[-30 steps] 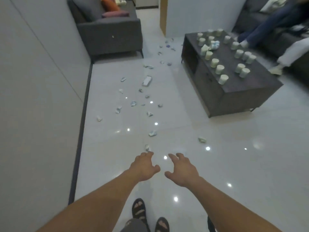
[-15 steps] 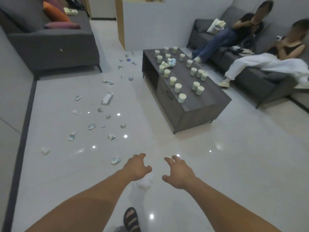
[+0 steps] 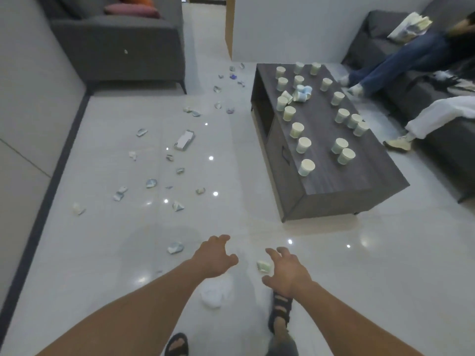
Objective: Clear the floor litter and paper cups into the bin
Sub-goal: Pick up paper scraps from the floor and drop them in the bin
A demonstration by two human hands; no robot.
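Observation:
Several crumpled paper scraps (image 3: 151, 183) lie scattered over the glossy white floor, with a flat white box (image 3: 184, 140) among them. Several paper cups (image 3: 306, 167) stand upside down on the dark coffee table (image 3: 334, 186), and a few lie tipped over (image 3: 302, 93). My left hand (image 3: 214, 256) and my right hand (image 3: 285, 272) are both held out low in front of me, fingers spread and holding nothing. One scrap (image 3: 264, 266) lies just left of my right hand, another (image 3: 175, 247) left of my left hand. A white crumpled piece (image 3: 213, 294) lies below my left wrist. No bin is in view.
A grey sofa (image 3: 120, 42) stands at the back left against the wall. A second dark sofa (image 3: 437, 104) on the right has two people sitting on it, their feet (image 3: 397, 143) near the table. My sandalled feet (image 3: 280, 312) are at the bottom.
The view has moved forward and swung left, so the table and litter look closer. A scrap now shows beside my right hand. Both hands stay spread and hold nothing.

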